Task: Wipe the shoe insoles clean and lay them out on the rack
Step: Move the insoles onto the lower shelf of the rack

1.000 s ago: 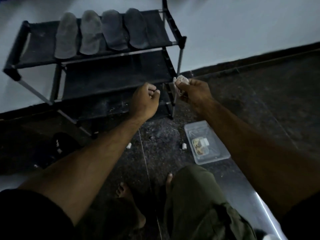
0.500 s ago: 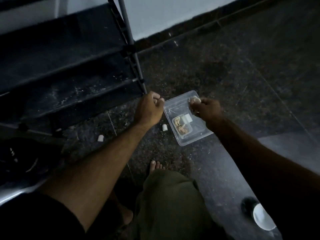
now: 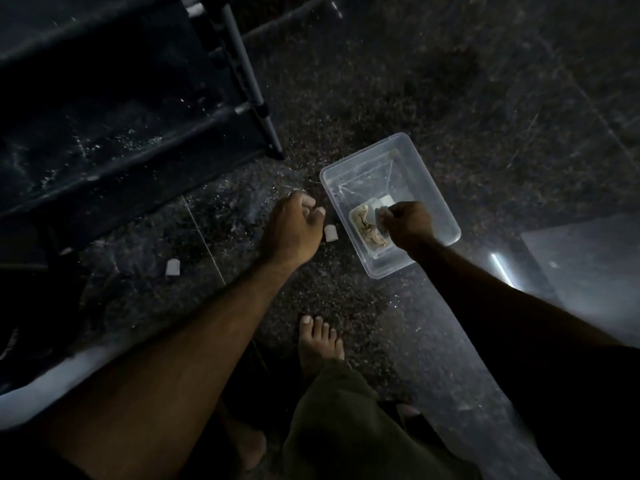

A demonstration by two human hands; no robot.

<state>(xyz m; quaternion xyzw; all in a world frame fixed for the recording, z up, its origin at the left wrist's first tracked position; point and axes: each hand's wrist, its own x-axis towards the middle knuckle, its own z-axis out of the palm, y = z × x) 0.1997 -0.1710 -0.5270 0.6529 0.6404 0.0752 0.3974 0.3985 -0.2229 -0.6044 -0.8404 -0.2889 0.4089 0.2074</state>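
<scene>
The right hand (image 3: pixel 408 225) has come down into the clear box (image 3: pixel 434 188), still pinching the dirty wipe (image 3: pixel 382 213); wiping looks done; the left hand (image 3: pixel 292 230) stays a loose empty fist

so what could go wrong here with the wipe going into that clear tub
1. The right hand pinches the crumpled wipe near the rim of the light clear plastic tub; a knock could tip or slide it.
2. Two small white caps lie loose on the floor near the bare foot and could be stepped on.
3. The dim light makes dropped pieces hard to spot.
</scene>
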